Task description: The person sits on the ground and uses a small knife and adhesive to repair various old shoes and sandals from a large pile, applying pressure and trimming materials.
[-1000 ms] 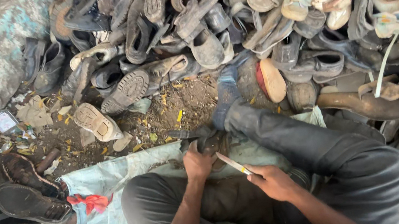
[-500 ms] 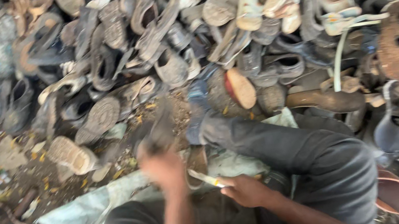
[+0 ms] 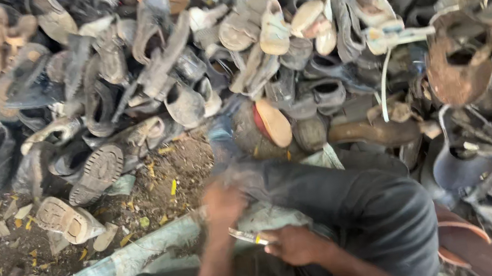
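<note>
Hands: right (image 3: 297, 244) grips knife (image 3: 246, 237); left (image 3: 222, 203) blurred, grip unclear, near shoe pile (image 3: 233, 60).

Flat dim daylight, soft shadows, heavy motion blur throughout

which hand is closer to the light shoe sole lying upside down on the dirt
Left. The left hand is blurred, right of the light sole across the dirt; the right hand, gripping a small blade, sits farther right and lower.
</note>
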